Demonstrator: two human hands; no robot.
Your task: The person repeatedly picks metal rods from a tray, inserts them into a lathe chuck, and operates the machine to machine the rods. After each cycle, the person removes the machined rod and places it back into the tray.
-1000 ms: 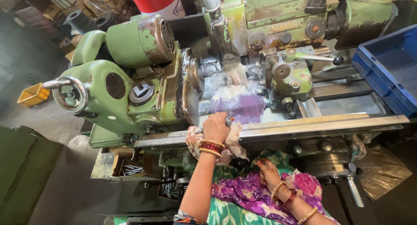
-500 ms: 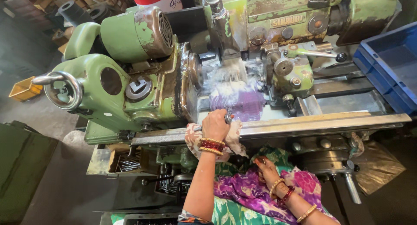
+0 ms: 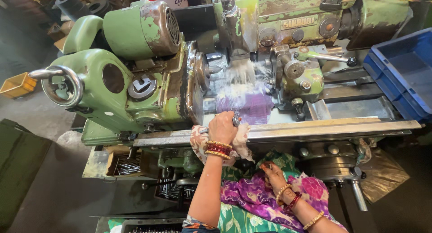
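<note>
Green-painted grinding machine [image 3: 135, 80] now fills more of my view than a second ago; my head has moved closer. My left hand [image 3: 222, 127] remains clamped on a small metal rod [image 3: 235, 121] and a patterned cloth [image 3: 198, 140] at the machine's front rail [image 3: 315, 127], under the coolant flow [image 3: 240, 75]. My right hand [image 3: 272, 172] stays low at my lap, fingers loosely together, holding nothing.
</note>
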